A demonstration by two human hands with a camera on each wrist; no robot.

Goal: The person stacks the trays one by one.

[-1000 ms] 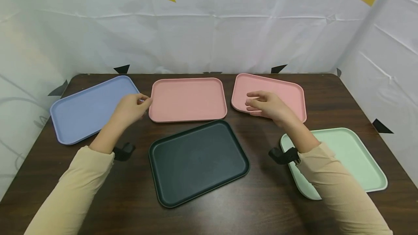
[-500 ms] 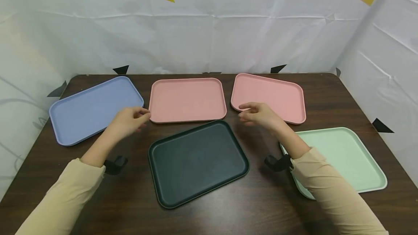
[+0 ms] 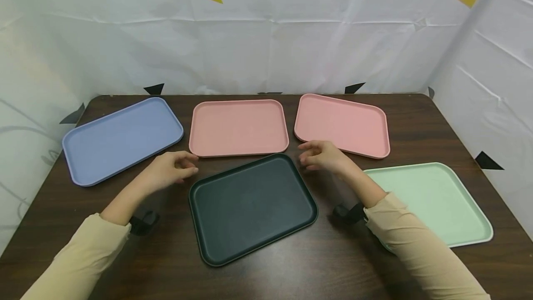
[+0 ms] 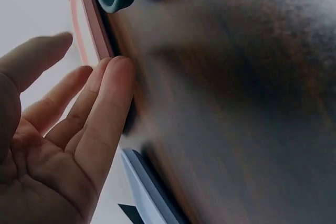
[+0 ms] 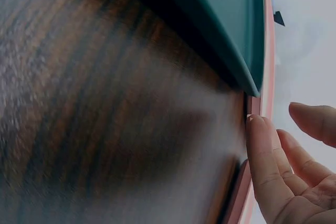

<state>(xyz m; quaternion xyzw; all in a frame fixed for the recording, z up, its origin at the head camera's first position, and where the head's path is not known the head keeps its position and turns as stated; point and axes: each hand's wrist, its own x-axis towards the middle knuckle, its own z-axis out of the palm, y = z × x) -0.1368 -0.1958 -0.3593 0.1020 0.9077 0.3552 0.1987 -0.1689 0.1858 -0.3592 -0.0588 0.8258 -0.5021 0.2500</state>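
Observation:
A dark green tray [image 3: 252,209] lies askew in the middle of the table. Just off its upper left corner is my left hand [image 3: 168,170], fingers loosely bent and thumb apart, holding nothing. My right hand [image 3: 322,156] hovers by the tray's upper right corner, also with nothing in it. In the left wrist view the left fingers [image 4: 105,114] extend with a gap to the thumb, below the dark green rim. The right wrist view shows the right fingers [image 5: 268,166] similarly relaxed near the tray's corner.
Behind lie a blue tray [image 3: 122,140] at left, a pink tray [image 3: 239,128] at centre and another pink tray [image 3: 342,124] at right. A light green tray [image 3: 437,203] sits partly under the right forearm. White sheeting [image 3: 266,54] stands behind the dark wood table [image 3: 291,272].
Both hands have drawn back toward the person, from the blue and right pink trays to either side of the dark green tray. The trays have stayed put.

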